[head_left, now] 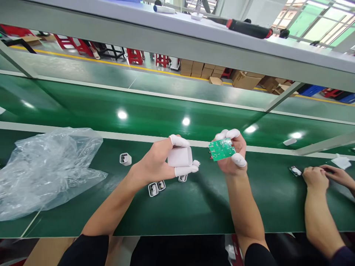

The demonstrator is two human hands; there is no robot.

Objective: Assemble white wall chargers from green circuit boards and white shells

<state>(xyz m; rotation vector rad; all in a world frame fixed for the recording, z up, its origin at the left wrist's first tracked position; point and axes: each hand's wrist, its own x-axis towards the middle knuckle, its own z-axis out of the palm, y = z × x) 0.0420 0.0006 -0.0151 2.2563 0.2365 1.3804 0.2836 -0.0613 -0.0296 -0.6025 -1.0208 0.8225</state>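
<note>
My left hand (161,159), with white finger cots on its fingertips, grips a white plastic housing (179,157) whose open end faces right. In my right hand (233,157), also in finger cots, is a green circuit board (222,149), solder side showing, pinched between thumb and fingers. A gap separates board and housing. Below my left hand, a pair of white housings (153,189) with parts inside lies on the green table (194,214). One more housing (183,178) is partly hidden under the hand, and another housing (125,159) stands to the left.
Clear plastic bags (50,170) cover the table's left side. At the right, a co-worker's hands (318,177) are beside a small circuit board (295,171). A shelf (166,26) spans overhead, bearing a black and red screwdriver (249,29) and a marker (164,9).
</note>
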